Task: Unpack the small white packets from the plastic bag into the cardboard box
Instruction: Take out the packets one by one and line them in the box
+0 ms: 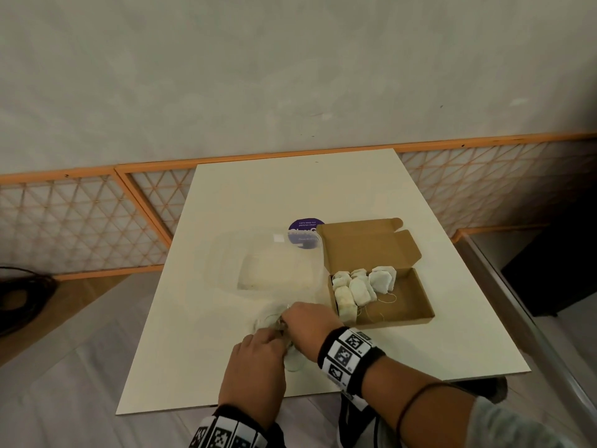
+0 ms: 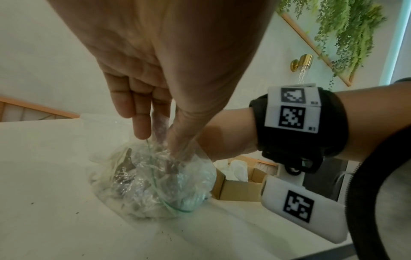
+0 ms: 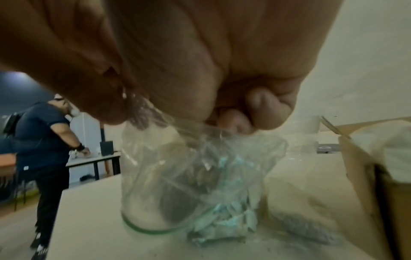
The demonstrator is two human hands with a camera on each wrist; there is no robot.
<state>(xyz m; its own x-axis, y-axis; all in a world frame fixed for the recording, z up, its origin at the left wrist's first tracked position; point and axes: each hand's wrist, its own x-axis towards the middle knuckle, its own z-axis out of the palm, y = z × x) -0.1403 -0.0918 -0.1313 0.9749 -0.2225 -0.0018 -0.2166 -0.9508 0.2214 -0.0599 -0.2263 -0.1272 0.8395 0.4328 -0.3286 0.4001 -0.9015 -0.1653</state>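
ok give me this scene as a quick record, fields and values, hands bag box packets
left hand: pinches the top of the plastic bag
right hand: grips the bag's top, fingers curled
plastic bag: clear, crumpled, rests on the table near its front edge
cardboard box: open, lid folded back, to the right of the bag
packets: a cluster of white ones in the box's left part, strings trailing
table: white
clear tub: behind the bag, left of the box
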